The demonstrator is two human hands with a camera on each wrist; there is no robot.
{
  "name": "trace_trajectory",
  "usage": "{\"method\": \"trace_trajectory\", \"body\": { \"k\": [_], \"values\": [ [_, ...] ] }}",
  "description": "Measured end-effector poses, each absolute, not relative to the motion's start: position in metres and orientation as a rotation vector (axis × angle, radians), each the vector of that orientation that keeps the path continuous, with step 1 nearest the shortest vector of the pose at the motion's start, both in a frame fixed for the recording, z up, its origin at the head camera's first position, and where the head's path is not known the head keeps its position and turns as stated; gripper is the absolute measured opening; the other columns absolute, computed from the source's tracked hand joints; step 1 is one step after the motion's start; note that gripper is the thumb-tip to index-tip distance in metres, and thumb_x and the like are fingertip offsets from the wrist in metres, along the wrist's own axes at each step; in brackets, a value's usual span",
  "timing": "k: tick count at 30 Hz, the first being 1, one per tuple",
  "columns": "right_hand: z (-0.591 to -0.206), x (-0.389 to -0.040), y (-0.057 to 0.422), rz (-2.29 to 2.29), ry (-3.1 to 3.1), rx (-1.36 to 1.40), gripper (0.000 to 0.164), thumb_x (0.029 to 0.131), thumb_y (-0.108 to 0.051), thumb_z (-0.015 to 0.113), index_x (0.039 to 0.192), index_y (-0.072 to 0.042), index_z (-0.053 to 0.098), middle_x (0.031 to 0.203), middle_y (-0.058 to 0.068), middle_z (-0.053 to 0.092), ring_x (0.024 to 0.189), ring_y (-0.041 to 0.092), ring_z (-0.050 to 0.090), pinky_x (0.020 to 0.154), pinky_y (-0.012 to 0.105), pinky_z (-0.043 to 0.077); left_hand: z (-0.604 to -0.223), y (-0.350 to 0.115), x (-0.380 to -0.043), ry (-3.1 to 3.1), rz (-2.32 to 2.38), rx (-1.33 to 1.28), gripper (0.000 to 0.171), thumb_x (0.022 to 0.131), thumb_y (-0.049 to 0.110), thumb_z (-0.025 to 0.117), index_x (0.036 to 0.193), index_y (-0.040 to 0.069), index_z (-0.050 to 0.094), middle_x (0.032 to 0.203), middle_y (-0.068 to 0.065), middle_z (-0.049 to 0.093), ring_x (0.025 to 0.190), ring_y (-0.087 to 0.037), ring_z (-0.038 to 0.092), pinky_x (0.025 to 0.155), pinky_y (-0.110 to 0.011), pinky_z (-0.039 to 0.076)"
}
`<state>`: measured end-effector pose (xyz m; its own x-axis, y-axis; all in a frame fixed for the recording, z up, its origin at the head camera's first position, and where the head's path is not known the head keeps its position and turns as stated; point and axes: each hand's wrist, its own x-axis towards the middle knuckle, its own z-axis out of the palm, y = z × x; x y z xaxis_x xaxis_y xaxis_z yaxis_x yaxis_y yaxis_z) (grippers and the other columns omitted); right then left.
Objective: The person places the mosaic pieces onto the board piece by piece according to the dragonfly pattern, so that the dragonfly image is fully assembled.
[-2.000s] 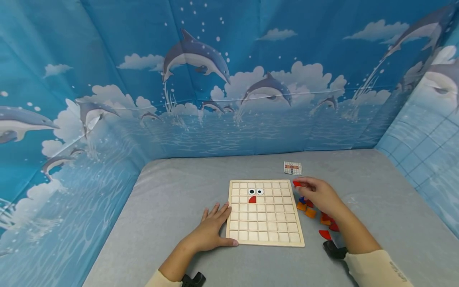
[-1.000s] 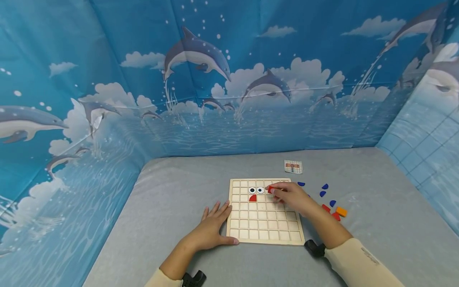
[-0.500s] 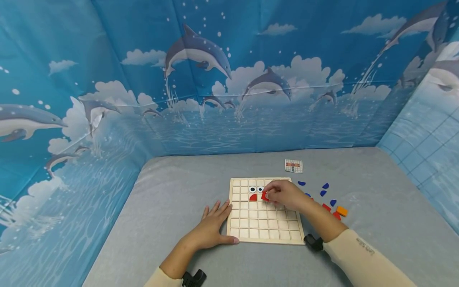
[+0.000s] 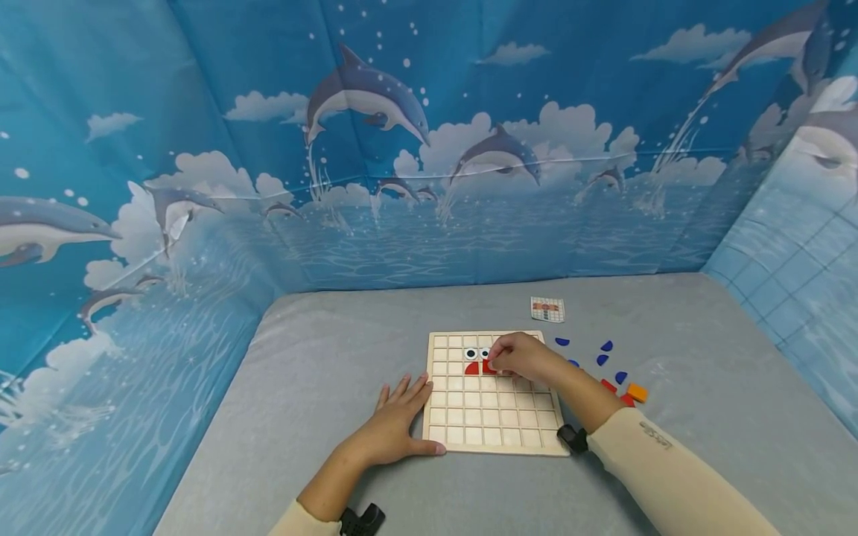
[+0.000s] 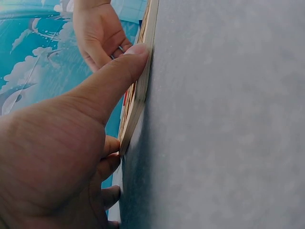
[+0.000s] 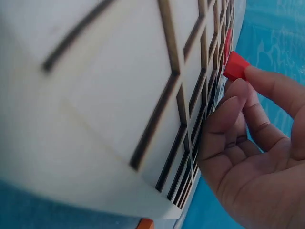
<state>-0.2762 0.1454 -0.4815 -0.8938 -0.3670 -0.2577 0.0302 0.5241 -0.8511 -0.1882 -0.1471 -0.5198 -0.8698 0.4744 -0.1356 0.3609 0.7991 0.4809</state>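
Observation:
A pale wooden grid board lies flat on the grey surface. My left hand rests at its left edge, fingers spread and thumb touching the near corner. Over the upper middle of the board, my right hand pinches a small red block between thumb and fingers. The block is tilted in the right wrist view, close to the grid. Left of it, a red quarter-circle piece sits in a cell below a round eye piece. A second eye piece is partly hidden by my right hand.
Several blue half-round pieces lie right of the board. An orange block and red pieces are nearby, partly behind my right forearm. A pattern card lies beyond the board. A dolphin-printed curtain borders the surface.
My right hand has come from the loose pieces at the right onto the board with the red block, then moved slightly left to the cell below the second eye. The left hand stays put.

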Motion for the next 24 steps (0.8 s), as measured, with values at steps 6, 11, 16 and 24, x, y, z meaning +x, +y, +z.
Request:
{"method": "trace_trajectory", "body": {
  "k": [6,11,16,24],
  "values": [
    [-0.487,-0.276,0.142,-1.303,2.385,-0.273,0.007,0.095,-0.01,0.066,0.097,-0.004,0.067,0.079,0.006,0.061,0.068,0.017,0.052,0.061,0.031,0.044,-0.519,-0.148,-0.187,2.735,0.657,0.655,0.111,0.078,0.069,0.074,0.163,0.017,0.024,0.172,0.001,0.014,0.159,-0.034,0.006,0.123,-0.068,0.004],
    [-0.488,-0.274,0.138,-1.257,2.447,-0.27,0.004,0.094,-0.009,0.067,0.096,-0.006,0.067,0.078,0.005,0.062,0.067,0.017,0.052,0.059,0.029,0.043,-0.518,-0.149,-0.186,2.732,0.663,0.659,0.111,0.078,0.069,0.074,0.162,0.017,0.024,0.171,0.001,0.015,0.159,-0.035,0.007,0.123,-0.067,0.004],
    [-0.487,-0.271,0.135,-1.221,2.489,-0.284,0.005,0.093,-0.008,0.068,0.098,-0.006,0.068,0.079,0.004,0.063,0.068,0.016,0.054,0.061,0.028,0.044,-0.517,-0.149,-0.185,2.731,0.663,0.659,0.111,0.078,0.068,0.075,0.162,0.016,0.024,0.171,0.0,0.015,0.159,-0.035,0.007,0.123,-0.067,0.004],
    [-0.484,-0.267,0.134,-1.206,2.51,-0.301,0.009,0.092,-0.009,0.068,0.101,-0.005,0.068,0.081,0.004,0.062,0.068,0.015,0.054,0.062,0.028,0.045,-0.517,-0.151,-0.184,2.733,0.66,0.661,0.111,0.078,0.069,0.074,0.163,0.017,0.024,0.171,0.001,0.015,0.159,-0.034,0.007,0.123,-0.067,0.004]
  ]
}}
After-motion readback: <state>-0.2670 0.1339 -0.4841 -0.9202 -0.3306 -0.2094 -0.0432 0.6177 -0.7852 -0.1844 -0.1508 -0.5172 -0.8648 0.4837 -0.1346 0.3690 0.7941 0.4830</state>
